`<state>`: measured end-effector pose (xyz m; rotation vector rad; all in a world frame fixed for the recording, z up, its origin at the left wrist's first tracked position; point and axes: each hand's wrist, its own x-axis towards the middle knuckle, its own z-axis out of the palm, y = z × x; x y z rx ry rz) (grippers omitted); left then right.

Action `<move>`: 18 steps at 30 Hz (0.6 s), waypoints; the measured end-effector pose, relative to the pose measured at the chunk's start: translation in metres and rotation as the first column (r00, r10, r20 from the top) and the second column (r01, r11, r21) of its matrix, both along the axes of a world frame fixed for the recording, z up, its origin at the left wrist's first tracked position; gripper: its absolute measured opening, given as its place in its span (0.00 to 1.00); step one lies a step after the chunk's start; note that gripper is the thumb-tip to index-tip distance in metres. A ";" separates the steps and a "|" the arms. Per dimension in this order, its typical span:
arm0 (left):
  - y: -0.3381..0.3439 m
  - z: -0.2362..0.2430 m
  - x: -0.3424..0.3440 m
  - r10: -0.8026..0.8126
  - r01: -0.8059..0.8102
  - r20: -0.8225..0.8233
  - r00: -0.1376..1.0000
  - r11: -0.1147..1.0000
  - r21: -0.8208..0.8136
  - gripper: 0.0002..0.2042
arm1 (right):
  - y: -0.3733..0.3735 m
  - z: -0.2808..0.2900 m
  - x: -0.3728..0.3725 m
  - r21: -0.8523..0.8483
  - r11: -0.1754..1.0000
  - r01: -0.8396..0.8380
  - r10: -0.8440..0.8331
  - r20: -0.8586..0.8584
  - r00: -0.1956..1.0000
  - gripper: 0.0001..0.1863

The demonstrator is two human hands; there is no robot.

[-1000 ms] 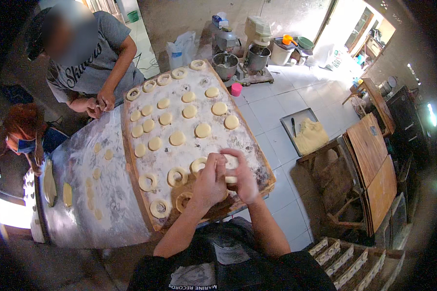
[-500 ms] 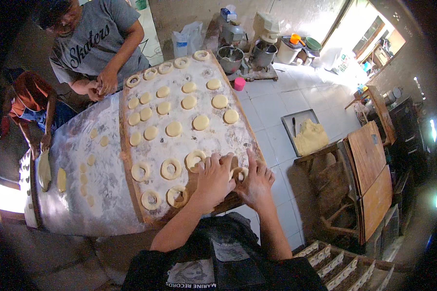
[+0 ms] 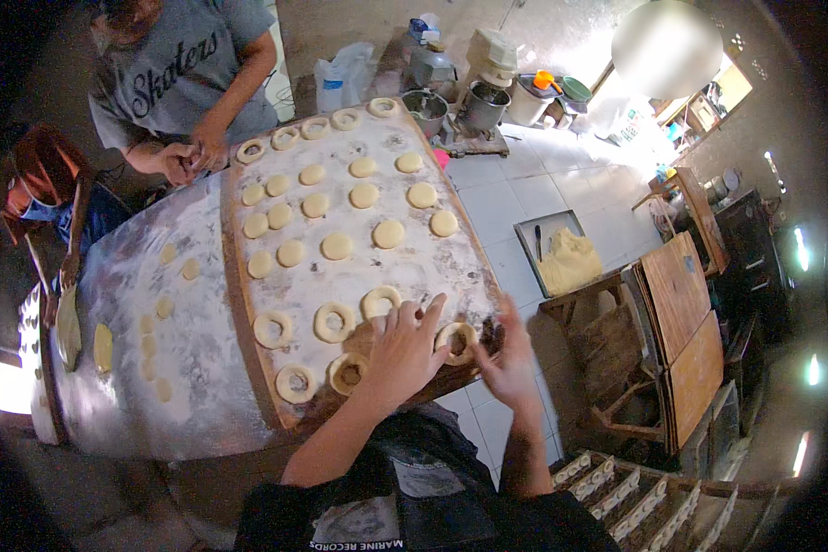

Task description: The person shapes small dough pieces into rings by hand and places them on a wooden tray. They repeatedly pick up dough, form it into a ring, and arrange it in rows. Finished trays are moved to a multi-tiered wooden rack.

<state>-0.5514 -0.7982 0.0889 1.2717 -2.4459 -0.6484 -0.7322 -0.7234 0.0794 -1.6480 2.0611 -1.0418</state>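
A pale dough ring (image 3: 469, 333) lies on the floured wooden board (image 3: 414, 271) near its close right corner, between my two hands. My left hand (image 3: 403, 354) is at the ring's left side, fingers apart, with fingertips close to its edge. To the right of the ring, at the board's edge, is my right hand (image 3: 511, 363), somewhat blurred, with thumb and fingers apart and nothing between them. Several more rings, such as one beside the left fingers (image 3: 370, 303), lie around the left hand and wrist. Farther up the board sit several flat dough discs (image 3: 388, 234).
A floured table (image 3: 189, 368) with small dough pieces extends left. A person in grey (image 3: 170, 74) holds their hands together at its far side; another in orange (image 3: 51, 170) handles a dough strip. Mixers (image 3: 486, 97) stand behind; a dough tray (image 3: 569, 262) and wooden rack (image 3: 699, 340) are right.
My right hand has moved off the dough ring to the right, and my left fingers have spread. The ring now shows whole on the board. The view has shifted slightly.
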 end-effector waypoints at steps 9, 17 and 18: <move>0.049 -0.018 0.254 0.698 -0.697 -0.201 0.688 0.712 0.087 0.20 | -0.100 0.063 0.172 -0.031 0.871 -0.491 0.489 0.163 0.857 0.22; 0.087 -0.096 0.431 0.942 -0.927 -0.179 0.285 0.318 0.199 0.13 | -0.187 -0.062 0.509 0.302 0.449 -0.841 0.891 -0.075 0.448 0.15; 0.087 -0.099 0.444 0.950 -0.931 -0.199 0.241 0.285 0.230 0.13 | -0.192 -0.079 0.537 0.308 0.505 -0.806 0.861 -0.115 0.496 0.16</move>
